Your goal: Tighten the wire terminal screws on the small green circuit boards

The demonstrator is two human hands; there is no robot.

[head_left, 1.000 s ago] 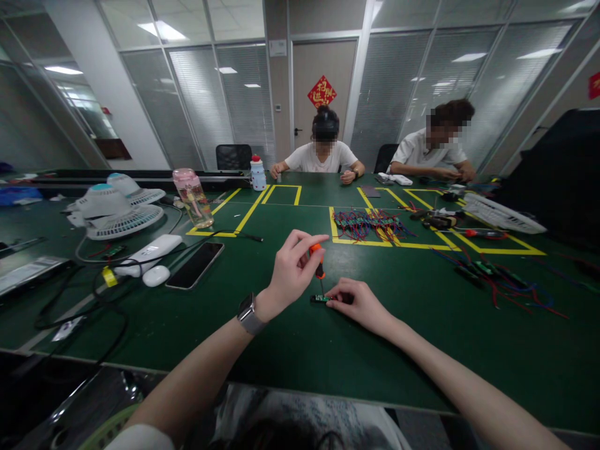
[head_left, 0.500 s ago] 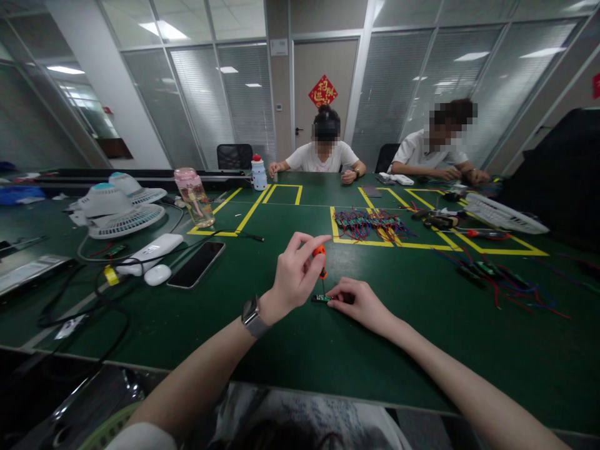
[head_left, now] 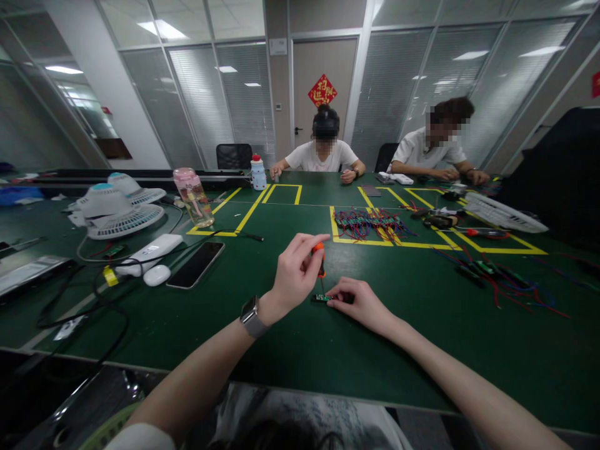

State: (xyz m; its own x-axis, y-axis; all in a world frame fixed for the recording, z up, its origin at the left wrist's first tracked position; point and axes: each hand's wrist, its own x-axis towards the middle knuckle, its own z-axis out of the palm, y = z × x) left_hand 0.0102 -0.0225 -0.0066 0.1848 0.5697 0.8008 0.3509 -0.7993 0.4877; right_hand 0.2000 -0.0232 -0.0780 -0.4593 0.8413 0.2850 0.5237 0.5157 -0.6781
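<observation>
My left hand (head_left: pixel 296 270) is closed round the orange and black handle of a screwdriver (head_left: pixel 321 264), its index finger stretched out past the top. The screwdriver stands nearly upright, and its thin shaft reaches down to a small green circuit board (head_left: pixel 320 298) lying on the table. With thumb and fingers, my right hand (head_left: pixel 357 301) pinches the right end of that board and holds it against the tabletop. The fingers partly cover this end. Whether the tip sits in a screw is too small to tell.
Beyond my hands lies a bundle of wired circuit boards (head_left: pixel 370 224); more wired boards (head_left: pixel 492 275) are at right. A phone (head_left: pixel 197 265), a white fan (head_left: pixel 124 219) and a pink bottle (head_left: pixel 194 199) stand left. Two people sit across the green table (head_left: pixel 262 369).
My left fingers have shifted slightly around the screwdriver handle, which leans a little differently. My right hand and the circuit board stay in place.
</observation>
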